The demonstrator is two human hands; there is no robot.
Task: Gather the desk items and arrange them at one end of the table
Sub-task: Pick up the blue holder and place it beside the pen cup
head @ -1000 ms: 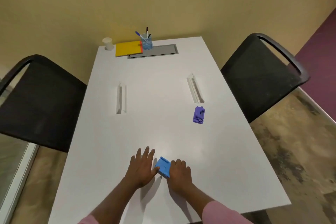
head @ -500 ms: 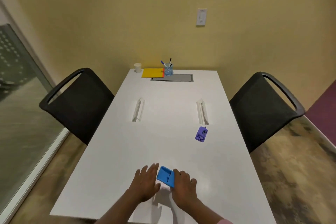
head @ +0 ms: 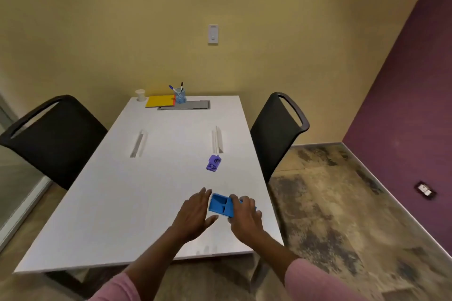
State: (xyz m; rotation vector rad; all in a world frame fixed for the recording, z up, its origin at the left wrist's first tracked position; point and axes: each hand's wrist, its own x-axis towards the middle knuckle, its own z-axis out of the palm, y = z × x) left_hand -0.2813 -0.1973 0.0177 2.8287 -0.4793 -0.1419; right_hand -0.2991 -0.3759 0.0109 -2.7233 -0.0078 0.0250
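Observation:
A blue compartment tray (head: pixel 221 205) hangs just above the near end of the white table (head: pixel 127 203). My right hand (head: pixel 245 215) is closed over its right side. My left hand (head: pixel 195 212) is beside its left edge with fingers spread, touching or nearly touching it. A purple stapler-like item (head: pixel 214 163) lies beyond, toward the right edge. At the far end sit a yellow notebook (head: pixel 159 100), a clear blue pen cup (head: pixel 180 98) with pens and a white paper cup (head: pixel 141 95).
Two clear acrylic sign holders (head: pixel 138 143) (head: pixel 217 140) stand mid-table. A grey cable hatch (head: pixel 188 105) lies at the far end. Black chairs (head: pixel 52 139) (head: pixel 277 129) flank the table. A yellow wall is behind and a purple wall at the right.
The blue tray has risen off the table and tipped open side up, with my right hand gripping it. My left hand has loosened to its side. The view pulled back and up.

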